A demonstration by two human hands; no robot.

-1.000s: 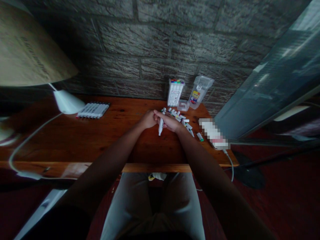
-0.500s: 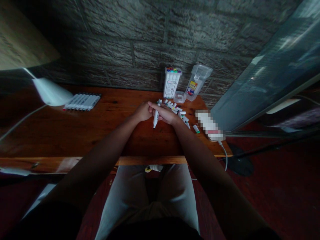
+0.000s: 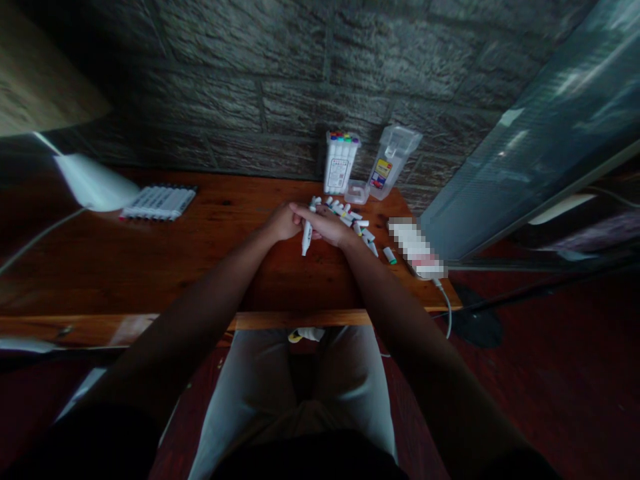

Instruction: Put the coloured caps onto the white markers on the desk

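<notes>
My left hand [image 3: 281,223] and my right hand [image 3: 331,225] meet above the wooden table, fingers closed around a white marker [image 3: 306,241]. The marker tilts, with its lower end pointing towards me below the hands. My right thumb crosses over it, and its upper part is partly hidden by the fingers. Just beyond and right of my right hand lies a pile of loose white markers [image 3: 369,235], some with coloured ends. A short one with a green end [image 3: 390,256] lies apart from the pile.
Against the stone wall stand a filled marker case [image 3: 340,164] and a clear plastic case [image 3: 393,163], with a clear lid [image 3: 357,192] by them. Markers lie in a row [image 3: 160,203] beside a lamp base [image 3: 97,183]. A blurred white device [image 3: 417,248] with a cable is at right.
The whole view has shifted slightly, so everything appears a little further left. Both hands keep the same hold on the marker.
</notes>
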